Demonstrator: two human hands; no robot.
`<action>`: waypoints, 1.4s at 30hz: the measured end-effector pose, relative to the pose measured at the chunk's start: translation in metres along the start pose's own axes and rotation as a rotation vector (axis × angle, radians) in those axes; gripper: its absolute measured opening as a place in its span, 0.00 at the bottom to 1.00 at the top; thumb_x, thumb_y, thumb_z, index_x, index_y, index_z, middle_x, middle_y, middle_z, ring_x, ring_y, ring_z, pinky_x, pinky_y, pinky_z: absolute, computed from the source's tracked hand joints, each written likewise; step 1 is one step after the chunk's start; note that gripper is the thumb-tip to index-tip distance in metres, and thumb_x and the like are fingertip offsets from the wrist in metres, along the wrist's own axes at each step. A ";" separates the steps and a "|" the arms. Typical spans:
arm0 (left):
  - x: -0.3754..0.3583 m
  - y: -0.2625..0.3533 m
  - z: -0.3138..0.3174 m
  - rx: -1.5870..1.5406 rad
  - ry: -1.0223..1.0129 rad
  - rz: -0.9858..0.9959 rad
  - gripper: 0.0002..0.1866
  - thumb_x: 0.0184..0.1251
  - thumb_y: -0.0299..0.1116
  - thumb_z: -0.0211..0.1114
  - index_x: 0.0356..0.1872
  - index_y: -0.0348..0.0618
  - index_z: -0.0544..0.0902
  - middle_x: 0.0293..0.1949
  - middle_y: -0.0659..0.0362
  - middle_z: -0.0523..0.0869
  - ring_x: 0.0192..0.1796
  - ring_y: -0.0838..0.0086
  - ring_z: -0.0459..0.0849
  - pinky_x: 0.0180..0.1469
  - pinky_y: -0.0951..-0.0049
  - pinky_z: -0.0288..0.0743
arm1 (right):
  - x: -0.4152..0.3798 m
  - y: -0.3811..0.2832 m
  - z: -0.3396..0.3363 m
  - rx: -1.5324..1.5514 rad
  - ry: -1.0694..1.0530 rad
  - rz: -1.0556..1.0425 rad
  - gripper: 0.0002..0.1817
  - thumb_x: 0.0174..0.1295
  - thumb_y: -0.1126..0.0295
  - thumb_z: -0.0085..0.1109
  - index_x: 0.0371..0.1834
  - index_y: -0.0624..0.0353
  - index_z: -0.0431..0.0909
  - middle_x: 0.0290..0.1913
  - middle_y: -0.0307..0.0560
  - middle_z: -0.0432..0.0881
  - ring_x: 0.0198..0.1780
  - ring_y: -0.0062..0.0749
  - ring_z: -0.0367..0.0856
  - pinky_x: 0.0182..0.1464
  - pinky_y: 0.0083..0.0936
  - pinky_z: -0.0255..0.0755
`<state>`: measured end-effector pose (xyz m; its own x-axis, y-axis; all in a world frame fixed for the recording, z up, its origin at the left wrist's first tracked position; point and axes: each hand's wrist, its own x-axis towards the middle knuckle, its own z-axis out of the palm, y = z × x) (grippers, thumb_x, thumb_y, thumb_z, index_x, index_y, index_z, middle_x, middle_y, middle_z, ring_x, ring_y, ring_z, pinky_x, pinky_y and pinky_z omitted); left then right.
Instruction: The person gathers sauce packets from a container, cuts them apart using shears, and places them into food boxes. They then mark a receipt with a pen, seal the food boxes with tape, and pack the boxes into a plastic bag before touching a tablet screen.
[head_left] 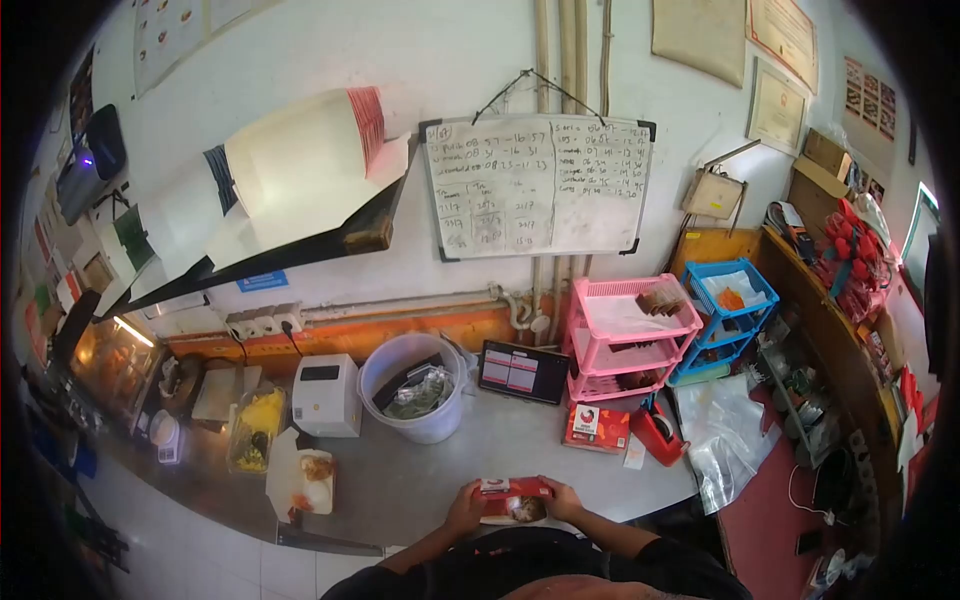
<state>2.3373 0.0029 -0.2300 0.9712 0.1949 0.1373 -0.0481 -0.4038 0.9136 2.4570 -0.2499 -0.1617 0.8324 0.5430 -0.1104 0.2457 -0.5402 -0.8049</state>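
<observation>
Counter [395,485], bucket [425,431] beyond held box [518,488]

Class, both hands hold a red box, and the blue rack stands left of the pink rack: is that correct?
No: the head view shows the blue rack right of the pink rack. The left hand and right hand do hold a red box.

The black top [575,548] worn here has short, black sleeves [690,572].
</observation>
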 end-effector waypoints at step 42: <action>0.030 0.075 0.002 0.864 -0.600 0.091 0.50 0.46 0.63 0.70 0.69 0.48 0.64 0.74 0.37 0.51 0.76 0.34 0.42 0.71 0.28 0.37 | 0.023 -0.013 0.000 -0.744 -0.496 -0.296 0.66 0.39 0.40 0.75 0.77 0.59 0.46 0.71 0.63 0.58 0.73 0.56 0.57 0.71 0.55 0.55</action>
<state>2.3634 -0.0236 -0.1580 0.9398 -0.2468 -0.2364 -0.1729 -0.9400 0.2941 2.4729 -0.2299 -0.1536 0.4208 0.8434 -0.3341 0.8102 -0.5150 -0.2799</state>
